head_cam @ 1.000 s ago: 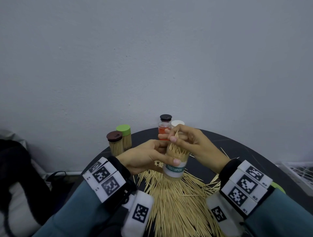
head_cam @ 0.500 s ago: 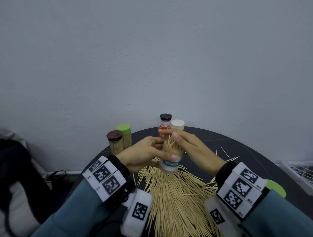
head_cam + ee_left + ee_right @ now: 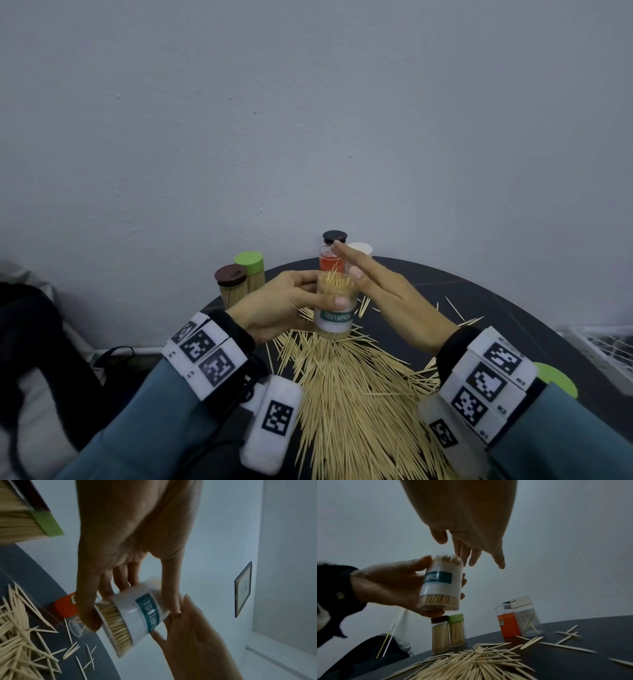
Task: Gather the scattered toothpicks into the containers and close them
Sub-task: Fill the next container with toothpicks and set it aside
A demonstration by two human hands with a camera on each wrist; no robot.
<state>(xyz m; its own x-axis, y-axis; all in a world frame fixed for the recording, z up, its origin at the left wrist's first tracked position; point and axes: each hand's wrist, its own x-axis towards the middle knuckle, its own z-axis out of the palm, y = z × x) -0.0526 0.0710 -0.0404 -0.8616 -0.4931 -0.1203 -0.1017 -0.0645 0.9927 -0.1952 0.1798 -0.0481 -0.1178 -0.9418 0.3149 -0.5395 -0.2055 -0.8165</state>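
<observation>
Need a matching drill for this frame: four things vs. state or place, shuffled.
Things:
1. left hand
2. right hand
3. labelled jar
4. brown-lid jar

States or places:
A. capped, standing on the table beside the green-lid jar
B. fingers straight, holding nothing
C. uncapped, full of toothpicks, held above the pile
D. grips the labelled jar

Pairs: 1-D, 2-B, 3-C, 4-A

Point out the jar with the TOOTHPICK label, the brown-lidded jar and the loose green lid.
TOOTHPICK jar [image 3: 335,317]: head view, on its teal label.
Brown-lidded jar [image 3: 231,274]: head view, on its lid top.
Loose green lid [image 3: 556,378]: head view, on its flat top.
</observation>
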